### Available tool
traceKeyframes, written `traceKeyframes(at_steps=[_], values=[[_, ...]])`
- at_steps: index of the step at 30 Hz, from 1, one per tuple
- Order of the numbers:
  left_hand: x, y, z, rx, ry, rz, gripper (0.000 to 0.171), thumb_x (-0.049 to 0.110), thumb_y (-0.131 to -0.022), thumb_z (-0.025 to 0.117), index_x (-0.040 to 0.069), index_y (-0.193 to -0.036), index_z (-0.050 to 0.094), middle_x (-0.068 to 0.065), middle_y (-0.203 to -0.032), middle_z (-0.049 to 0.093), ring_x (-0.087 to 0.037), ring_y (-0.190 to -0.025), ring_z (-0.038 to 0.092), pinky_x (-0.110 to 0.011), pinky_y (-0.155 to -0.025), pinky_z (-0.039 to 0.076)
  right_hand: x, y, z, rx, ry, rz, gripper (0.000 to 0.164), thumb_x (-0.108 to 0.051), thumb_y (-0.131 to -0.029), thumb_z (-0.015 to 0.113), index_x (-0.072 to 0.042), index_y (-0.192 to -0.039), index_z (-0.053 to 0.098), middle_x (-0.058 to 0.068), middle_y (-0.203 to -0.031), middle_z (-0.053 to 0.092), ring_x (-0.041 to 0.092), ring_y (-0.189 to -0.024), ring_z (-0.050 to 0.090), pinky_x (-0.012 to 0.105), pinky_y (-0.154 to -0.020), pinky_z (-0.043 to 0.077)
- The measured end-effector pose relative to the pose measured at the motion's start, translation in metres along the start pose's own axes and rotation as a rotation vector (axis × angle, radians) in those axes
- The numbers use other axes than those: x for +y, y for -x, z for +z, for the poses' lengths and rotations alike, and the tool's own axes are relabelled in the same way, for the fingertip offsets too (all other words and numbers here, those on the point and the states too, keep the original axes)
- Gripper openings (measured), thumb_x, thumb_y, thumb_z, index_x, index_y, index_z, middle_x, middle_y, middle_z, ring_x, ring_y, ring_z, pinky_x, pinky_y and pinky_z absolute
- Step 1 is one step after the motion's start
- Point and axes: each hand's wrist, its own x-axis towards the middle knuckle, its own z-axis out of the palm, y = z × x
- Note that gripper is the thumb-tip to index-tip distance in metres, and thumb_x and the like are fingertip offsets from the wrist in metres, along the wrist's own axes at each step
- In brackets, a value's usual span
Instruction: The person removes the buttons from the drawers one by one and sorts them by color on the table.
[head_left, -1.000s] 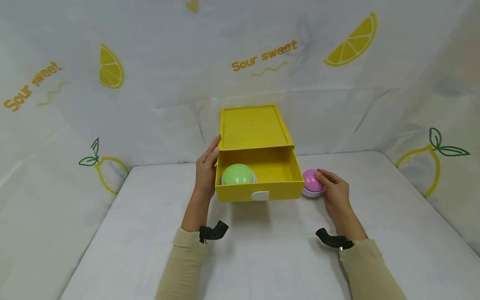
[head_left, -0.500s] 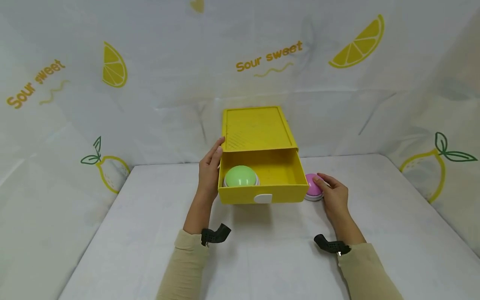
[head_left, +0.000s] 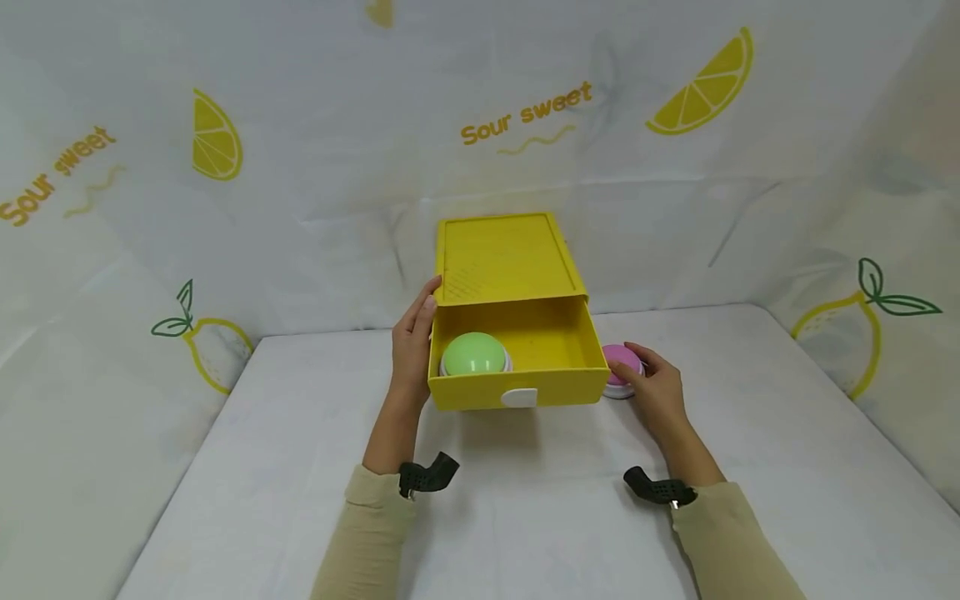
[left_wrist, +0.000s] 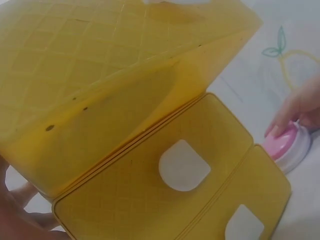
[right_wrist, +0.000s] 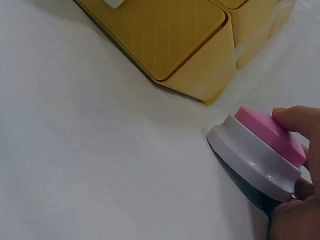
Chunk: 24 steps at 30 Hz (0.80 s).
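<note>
A yellow drawer cabinet (head_left: 506, 258) stands toward the back of the table, its top drawer (head_left: 551, 337) pulled out toward me. Inside that drawer, on the left, sits a green domed push button (head_left: 475, 354) with a white base. My left hand (head_left: 411, 350) rests along the cabinet's left side with its fingers extended against it; the left wrist view shows some of these fingers behind the cabinet's edge. Just right of the drawer front, my right hand (head_left: 658, 390) grips a pink push button (right_wrist: 265, 132) with a white base, thumb and fingers around its side and top.
Below the pulled-out drawer are further drawers with white tabs (left_wrist: 185, 165), all pushed in. A white cloth (head_left: 300, 467) covers the table. Behind it hangs a white backdrop (head_left: 337, 150) with lemon prints. A black strap with a curved piece (head_left: 656, 487) sits on each wrist.
My right hand has shifted slightly left, and the pink button now sits a little closer to the cabinet, with the thumb lower on it. The left hand has kept its place on the cabinet.
</note>
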Motion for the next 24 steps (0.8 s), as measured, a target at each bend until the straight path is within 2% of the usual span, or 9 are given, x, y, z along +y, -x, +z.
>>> traceKeyframes(at_steps=[5,10,14,18,24], values=[[-0.001,-0.001,-0.001,-0.011,0.01,-0.001,0.044,0.038,-0.108,0.045,0.025,-0.149,0.052,0.009,-0.159,0.044,-0.008,-0.149,0.037,-0.037,-0.126,0.03,-0.001,0.001,0.001,0.015,0.012,-0.022,0.066,-0.043,-0.098,0.063,-0.012,-0.153,0.045,0.016,-0.159,0.042,0.034,-0.146,0.04,0.051,-0.121,0.036],[-0.001,0.001,-0.006,-0.007,-0.025,-0.002,0.043,0.04,-0.109,0.044,0.027,-0.149,0.052,0.011,-0.158,0.045,-0.008,-0.147,0.04,-0.037,-0.125,0.033,-0.002,0.005,0.01,0.018,0.064,-0.075,0.06,-0.035,-0.1,0.059,-0.008,-0.152,0.044,0.019,-0.158,0.043,0.036,-0.146,0.04,0.052,-0.122,0.035],[-0.001,0.002,-0.008,-0.014,-0.025,0.012,0.044,0.039,-0.109,0.043,0.026,-0.15,0.051,0.01,-0.158,0.045,-0.009,-0.147,0.041,-0.037,-0.125,0.033,-0.001,0.006,0.014,0.044,0.118,-0.1,0.06,-0.036,-0.1,0.059,-0.008,-0.152,0.045,0.019,-0.156,0.045,0.037,-0.144,0.043,0.053,-0.12,0.037],[-0.001,0.0,-0.003,-0.019,-0.01,0.023,0.043,0.037,-0.109,0.044,0.024,-0.15,0.051,0.008,-0.158,0.046,-0.009,-0.148,0.04,-0.038,-0.125,0.032,-0.002,0.006,0.011,0.086,0.167,-0.109,0.059,-0.036,-0.1,0.058,-0.007,-0.151,0.046,0.021,-0.153,0.048,0.039,-0.139,0.048,0.054,-0.117,0.04],[0.0,0.0,-0.002,-0.008,-0.004,0.028,0.043,0.035,-0.109,0.045,0.022,-0.149,0.052,0.007,-0.159,0.045,-0.011,-0.149,0.038,-0.039,-0.126,0.03,-0.003,0.006,0.012,0.097,0.183,-0.097,0.06,-0.038,-0.1,0.058,-0.006,-0.15,0.046,0.023,-0.151,0.05,0.04,-0.135,0.051,0.055,-0.116,0.042]])
